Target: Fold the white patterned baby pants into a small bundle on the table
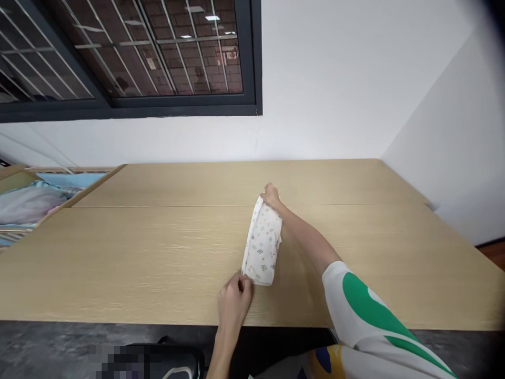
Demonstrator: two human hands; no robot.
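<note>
A white cloth garment (262,245) with a small green and grey print is stretched lengthwise over the wooden table, its kind hard to make out as it looks folded. At its near left corner, my left hand (234,297) pinches the edge between thumb and finger. My right hand (271,196) reaches across the table and grips the far end, fingers closed on the fabric. The garment's long left edge runs taut from one hand to the other.
The light wooden table (158,252) has a seam across it. A cot-like bed with bedding (39,202) stands at its left. Behind are a white wall (323,79) and a barred window (158,52). A black chair (169,363) is below the near edge.
</note>
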